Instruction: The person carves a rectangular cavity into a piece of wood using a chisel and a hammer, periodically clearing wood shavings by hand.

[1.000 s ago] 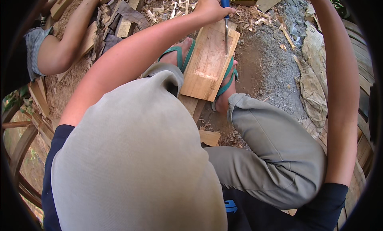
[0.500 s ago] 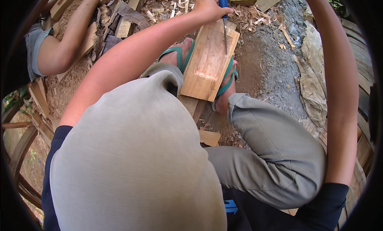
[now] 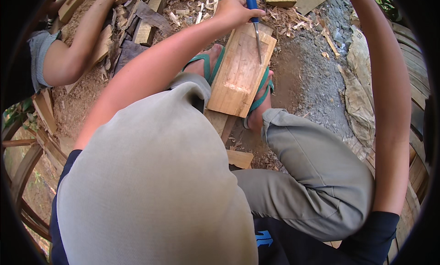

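My left hand (image 3: 233,11) is closed around the blue handle of a chisel (image 3: 251,0). The narrow steel blade slants down, its tip at the right side of a shallow carved recess in a pale wooden block (image 3: 228,103). Tilted between my two feet, the block rests partly over another wooden piece (image 3: 217,120). Green flip-flops (image 3: 214,68) are on my feet, close against the block's sides. My right arm (image 3: 390,91) reaches up along the right side and leaves the picture at the top, so that hand is out of sight.
Another person's bent arm (image 3: 68,59) is at the left, near scrap boards (image 3: 145,32). Wood shavings (image 3: 293,21) lie beyond the block. A crumpled pale sheet (image 3: 357,100) lies on gravel at the right. A curved wooden frame (image 3: 25,173) stands at the lower left.
My left hand and the chisel handle have shifted slightly left, tilting the chisel a little more. The blade tip stays at nearly the same spot on the block.
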A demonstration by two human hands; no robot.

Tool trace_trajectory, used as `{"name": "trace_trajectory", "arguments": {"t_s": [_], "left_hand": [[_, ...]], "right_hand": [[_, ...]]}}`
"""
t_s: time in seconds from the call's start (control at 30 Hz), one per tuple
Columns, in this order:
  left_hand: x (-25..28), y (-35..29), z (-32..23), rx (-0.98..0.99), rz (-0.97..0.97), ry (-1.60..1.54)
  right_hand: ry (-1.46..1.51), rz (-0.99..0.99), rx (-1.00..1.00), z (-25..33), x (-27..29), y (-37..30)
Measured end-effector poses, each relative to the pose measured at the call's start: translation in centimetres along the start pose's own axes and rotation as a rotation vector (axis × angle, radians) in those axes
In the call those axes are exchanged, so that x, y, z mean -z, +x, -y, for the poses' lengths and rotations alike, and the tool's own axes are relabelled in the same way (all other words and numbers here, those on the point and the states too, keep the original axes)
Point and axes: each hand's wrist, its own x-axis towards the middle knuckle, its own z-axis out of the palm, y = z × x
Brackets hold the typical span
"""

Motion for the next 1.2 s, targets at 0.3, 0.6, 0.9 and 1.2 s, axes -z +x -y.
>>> {"name": "trace_trajectory", "arguments": {"t_s": [0.3,0.6,0.9,1.2], "left_hand": [[0.5,-0.6,-0.9,0.000,0.013,0.070],[0.4,-0.2,0.1,0.000,-0.006,0.072],[0.2,0.5,-0.3,0.015,0.034,0.147],[0.2,0.0,-0.3,0.013,0.036,0.122]], "right_hand": [[-0.086,0.014,0.015,-0.2,1.7,-0.6],[-0.029,-0.250,0.093,1.9,0.3,-1.6],[-0.030,-0.319,0.123,1.7,-0.3,-2.7],[-0.052,-0.340,0.086,1.5,-1.0,-3.0]]}}
